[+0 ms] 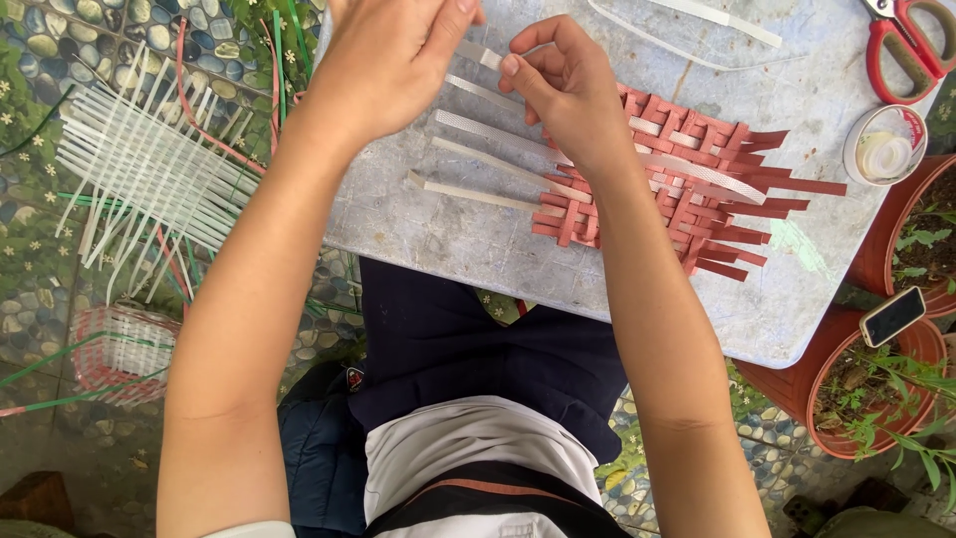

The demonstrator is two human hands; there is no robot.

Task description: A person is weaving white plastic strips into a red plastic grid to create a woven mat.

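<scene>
Head view of a weaving bench. The left hand (pixel 388 60) and the right hand (pixel 563 85) meet at the far edge of the grey, mottled table (pixel 448 239); each pinches, fingers narrowed, one end of a short white flat plastic strip (pixel 480 54) held between them. Just beside the right wrist lies the woven mat of reddish-brown flat strips (pixel 687 189), flat on the table, with four more white strips (pixel 498 164) threaded into it and fanning out toward the left hand. Containers: two terracotta-coloured round plant pots (pixel 881 384) stand at the right of the table, holding soil and green shoots; a small dark rectangular phone (pixel 892 316) rests on the rim of the nearer one. A white roll of tape (pixel 884 146) sits near the table's right edge, with red-handled scissors (pixel 911 45) beyond it. On the pebble-patterned floor at left lie a loose lattice of white strips (pixel 149 179) and, nearer, a small pink-and-white woven basket (pixel 124 354); its contents cannot be told. Green strips (pixel 289 50) lie scattered about.
</scene>
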